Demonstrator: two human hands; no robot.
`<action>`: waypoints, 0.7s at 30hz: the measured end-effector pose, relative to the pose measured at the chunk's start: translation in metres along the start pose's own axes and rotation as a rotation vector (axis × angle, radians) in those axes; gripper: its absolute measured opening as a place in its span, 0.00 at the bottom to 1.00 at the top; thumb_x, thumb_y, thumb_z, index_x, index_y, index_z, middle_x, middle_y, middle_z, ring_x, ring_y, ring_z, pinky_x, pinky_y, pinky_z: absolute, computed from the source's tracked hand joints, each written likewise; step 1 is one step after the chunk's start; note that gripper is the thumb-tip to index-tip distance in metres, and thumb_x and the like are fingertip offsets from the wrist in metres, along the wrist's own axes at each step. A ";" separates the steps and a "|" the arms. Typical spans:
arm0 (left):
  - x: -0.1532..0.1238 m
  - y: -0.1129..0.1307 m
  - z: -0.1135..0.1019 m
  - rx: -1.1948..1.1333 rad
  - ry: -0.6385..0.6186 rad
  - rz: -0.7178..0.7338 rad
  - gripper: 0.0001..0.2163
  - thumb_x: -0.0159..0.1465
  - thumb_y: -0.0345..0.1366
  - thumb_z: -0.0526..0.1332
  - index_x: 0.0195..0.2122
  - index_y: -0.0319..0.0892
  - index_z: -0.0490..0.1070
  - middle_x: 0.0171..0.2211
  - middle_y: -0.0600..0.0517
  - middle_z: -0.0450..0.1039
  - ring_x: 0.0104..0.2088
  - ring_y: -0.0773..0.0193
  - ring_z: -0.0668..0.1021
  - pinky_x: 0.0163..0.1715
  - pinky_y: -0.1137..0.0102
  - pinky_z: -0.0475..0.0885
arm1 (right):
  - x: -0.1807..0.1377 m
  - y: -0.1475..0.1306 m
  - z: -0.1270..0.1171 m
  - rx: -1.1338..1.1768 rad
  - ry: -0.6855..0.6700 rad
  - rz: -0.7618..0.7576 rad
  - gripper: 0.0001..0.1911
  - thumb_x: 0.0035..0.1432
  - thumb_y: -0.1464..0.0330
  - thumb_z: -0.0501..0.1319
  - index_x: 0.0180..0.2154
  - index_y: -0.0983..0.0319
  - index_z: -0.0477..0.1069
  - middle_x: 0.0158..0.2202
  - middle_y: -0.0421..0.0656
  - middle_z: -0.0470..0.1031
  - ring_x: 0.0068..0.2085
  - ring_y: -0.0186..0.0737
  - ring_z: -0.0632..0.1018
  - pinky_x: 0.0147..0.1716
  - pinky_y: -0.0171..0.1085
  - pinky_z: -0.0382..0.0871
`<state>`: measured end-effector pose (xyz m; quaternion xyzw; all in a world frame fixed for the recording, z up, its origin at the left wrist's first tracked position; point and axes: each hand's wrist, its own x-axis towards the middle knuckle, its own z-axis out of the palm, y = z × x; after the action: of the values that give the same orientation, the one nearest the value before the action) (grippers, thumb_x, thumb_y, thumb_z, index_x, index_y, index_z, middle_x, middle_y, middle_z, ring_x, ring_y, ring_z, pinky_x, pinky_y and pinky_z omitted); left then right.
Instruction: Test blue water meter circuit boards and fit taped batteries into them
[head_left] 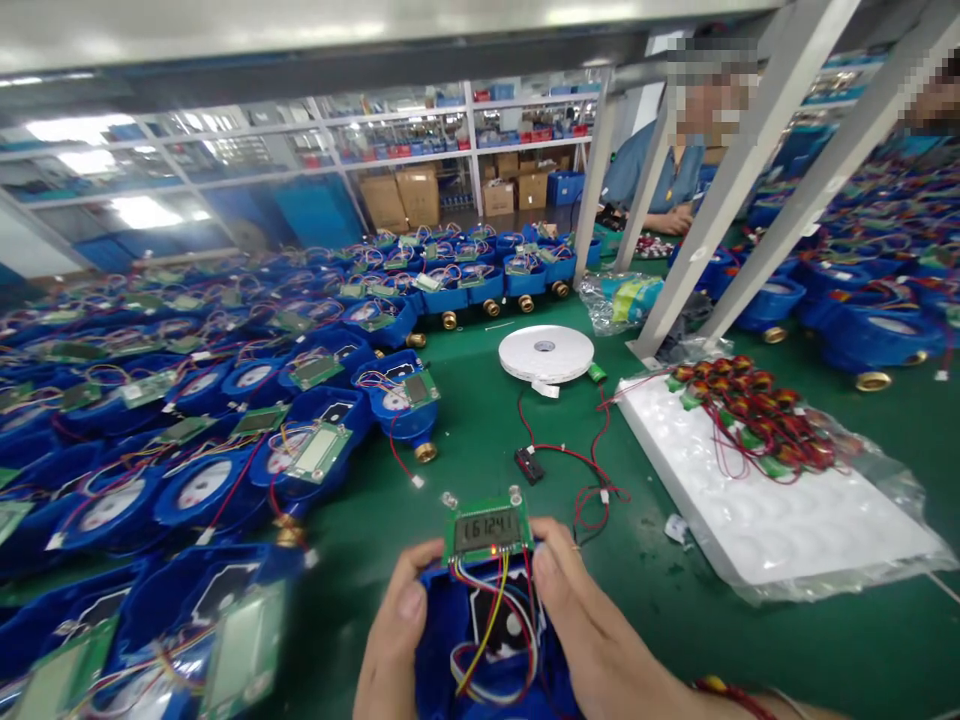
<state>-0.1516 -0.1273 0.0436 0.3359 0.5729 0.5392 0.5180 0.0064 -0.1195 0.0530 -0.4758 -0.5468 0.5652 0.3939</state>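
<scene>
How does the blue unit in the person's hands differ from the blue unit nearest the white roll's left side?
The held unit sits between the left hand and right hand; the table unit rests on the green surface. The held unit's display shows digits above a red light; the table unit's display shows none readable. Both have blue housings, green boards and coloured wires.

We see a white roll [546,352] flat on the green table [466,425], a plastic bag [631,303] near it by the pale posts [594,180], and farther back cardboard boxes [417,196] along shelving [474,150] that seems to hold red bins [536,134].
</scene>
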 end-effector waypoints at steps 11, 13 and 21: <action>0.023 -0.028 -0.011 -0.006 0.154 -0.183 0.22 0.52 0.53 0.62 0.40 0.41 0.73 0.38 0.50 0.77 0.43 0.53 0.75 0.44 0.66 0.69 | 0.031 0.013 -0.016 -0.187 -0.191 0.166 0.28 0.66 0.51 0.42 0.57 0.61 0.61 0.59 0.47 0.62 0.61 0.45 0.60 0.60 0.48 0.53; 0.025 -0.027 -0.011 -0.001 0.205 -0.197 0.21 0.52 0.52 0.62 0.39 0.41 0.74 0.37 0.50 0.77 0.43 0.53 0.76 0.44 0.67 0.69 | 0.033 0.018 -0.022 -0.394 -0.193 0.039 0.26 0.67 0.54 0.42 0.55 0.61 0.63 0.54 0.48 0.68 0.55 0.48 0.68 0.55 0.50 0.61; 0.034 -0.041 -0.018 -0.035 0.130 -0.199 0.24 0.51 0.56 0.62 0.38 0.41 0.73 0.32 0.51 0.77 0.37 0.54 0.76 0.39 0.67 0.69 | -0.004 -0.014 -0.040 -0.430 -0.237 -0.531 0.16 0.68 0.62 0.43 0.45 0.52 0.68 0.35 0.41 0.76 0.38 0.38 0.77 0.37 0.37 0.71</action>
<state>-0.1700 -0.1081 -0.0061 0.2323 0.6264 0.5158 0.5364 0.0452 -0.1119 0.0695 -0.3201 -0.7996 0.3665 0.3518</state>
